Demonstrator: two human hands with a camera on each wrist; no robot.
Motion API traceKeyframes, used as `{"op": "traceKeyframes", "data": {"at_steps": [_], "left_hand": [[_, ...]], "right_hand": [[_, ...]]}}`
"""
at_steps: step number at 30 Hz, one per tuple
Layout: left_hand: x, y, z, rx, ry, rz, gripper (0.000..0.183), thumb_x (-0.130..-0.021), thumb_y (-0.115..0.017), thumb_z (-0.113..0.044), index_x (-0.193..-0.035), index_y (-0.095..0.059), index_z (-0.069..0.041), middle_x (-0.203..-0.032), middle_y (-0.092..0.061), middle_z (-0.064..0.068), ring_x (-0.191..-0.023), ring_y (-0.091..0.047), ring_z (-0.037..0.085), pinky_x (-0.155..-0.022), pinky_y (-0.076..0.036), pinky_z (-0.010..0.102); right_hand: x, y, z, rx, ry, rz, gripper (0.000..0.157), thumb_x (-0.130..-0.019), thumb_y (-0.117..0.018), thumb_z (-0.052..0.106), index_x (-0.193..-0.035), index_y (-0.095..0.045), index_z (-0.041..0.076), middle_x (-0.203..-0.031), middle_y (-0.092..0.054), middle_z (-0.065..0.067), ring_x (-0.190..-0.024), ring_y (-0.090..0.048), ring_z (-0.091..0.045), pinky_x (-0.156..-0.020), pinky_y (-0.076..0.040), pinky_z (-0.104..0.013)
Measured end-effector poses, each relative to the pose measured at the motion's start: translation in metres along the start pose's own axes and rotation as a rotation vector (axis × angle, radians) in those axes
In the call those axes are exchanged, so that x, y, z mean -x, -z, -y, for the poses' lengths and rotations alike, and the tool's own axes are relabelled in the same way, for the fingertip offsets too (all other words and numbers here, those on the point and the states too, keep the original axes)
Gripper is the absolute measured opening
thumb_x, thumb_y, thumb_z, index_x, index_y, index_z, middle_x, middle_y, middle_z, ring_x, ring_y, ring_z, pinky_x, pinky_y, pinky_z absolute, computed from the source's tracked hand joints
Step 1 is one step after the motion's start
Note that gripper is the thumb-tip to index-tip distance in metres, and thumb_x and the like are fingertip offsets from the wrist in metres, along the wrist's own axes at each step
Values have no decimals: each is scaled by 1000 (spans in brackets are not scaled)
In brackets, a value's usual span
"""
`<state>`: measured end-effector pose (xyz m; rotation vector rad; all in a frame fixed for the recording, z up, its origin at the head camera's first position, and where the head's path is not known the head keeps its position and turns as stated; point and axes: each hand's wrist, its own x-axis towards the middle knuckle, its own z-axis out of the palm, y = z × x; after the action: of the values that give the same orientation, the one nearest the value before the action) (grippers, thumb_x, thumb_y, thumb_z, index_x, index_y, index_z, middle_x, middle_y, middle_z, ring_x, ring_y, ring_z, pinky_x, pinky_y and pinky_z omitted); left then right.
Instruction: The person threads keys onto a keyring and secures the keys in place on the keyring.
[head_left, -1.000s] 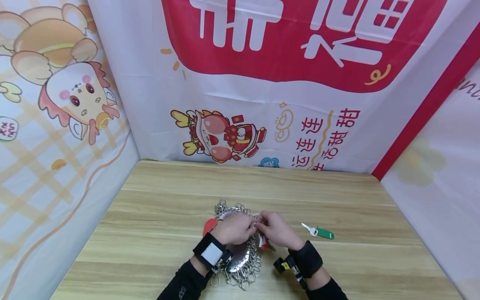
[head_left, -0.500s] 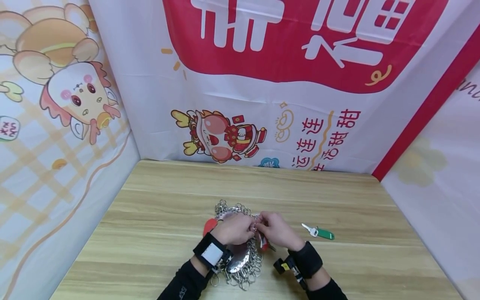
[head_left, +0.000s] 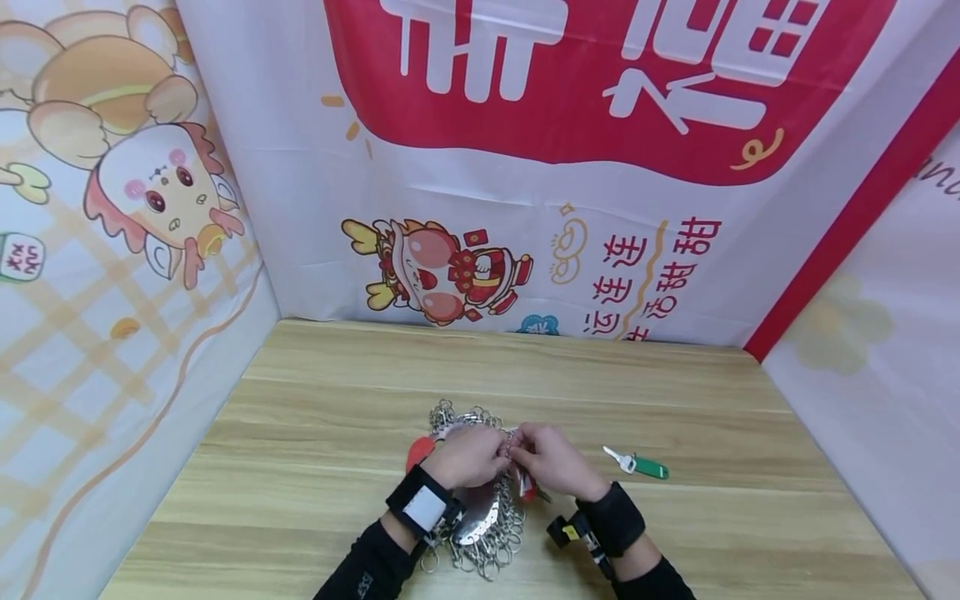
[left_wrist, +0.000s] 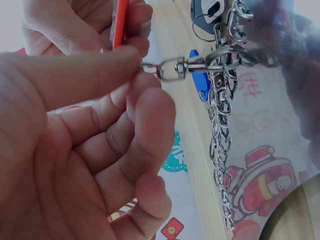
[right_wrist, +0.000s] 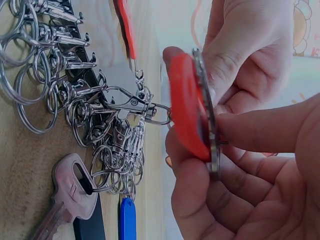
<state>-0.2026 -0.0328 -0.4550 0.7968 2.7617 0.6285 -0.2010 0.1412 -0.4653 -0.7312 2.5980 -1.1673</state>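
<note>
My left hand reaches over a shiny plate hung round with metal swivel clasps and rings. In the left wrist view its thumb and index finger pinch the ring end of one swivel clasp, whose other end hooks toward the plate. Close beside it, my right hand grips a key, seen edge-on, with a red key tag against it. The clasp runs up to this key and tag in the right wrist view. Fingers hide the spot where ring and key meet.
A key with a green tag lies on the wooden table to the right. An orange-red tag sticks out left of the plate. From other clasps hang a large key and a blue tag. Printed cloth walls the table's back.
Both hands stay in the same place, with only tiny finger shifts at the ring. The red tag by the right hand has tilted slightly.
</note>
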Motion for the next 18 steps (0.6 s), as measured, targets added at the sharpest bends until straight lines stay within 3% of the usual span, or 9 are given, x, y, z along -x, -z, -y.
{"op": "traceKeyframes", "data": {"at_steps": [6,18], "left_hand": [[0,-2,0,-1,-22,14,12,-88,-65,-23,-78,-60,-20,-62,-51,-9,-53,-49,7,-54,-41,24],[3,-1,2,2,7,26,21,-89,-64,-21,-70,-56,-19,-60,-50,-7,-51,-48,8,-49,-40,22]], "right_hand": [[-1,-1,2,-3,-7,8,6,-92,-58,7,-86,-59,9,-72,-60,3,-57,-55,-10,-50,-46,-25],[-3,-13,0,24,-2,9,6,-94,-56,9,-88,-57,10,-68,-56,5,-47,-47,-5,-41,-40,-23]]}}
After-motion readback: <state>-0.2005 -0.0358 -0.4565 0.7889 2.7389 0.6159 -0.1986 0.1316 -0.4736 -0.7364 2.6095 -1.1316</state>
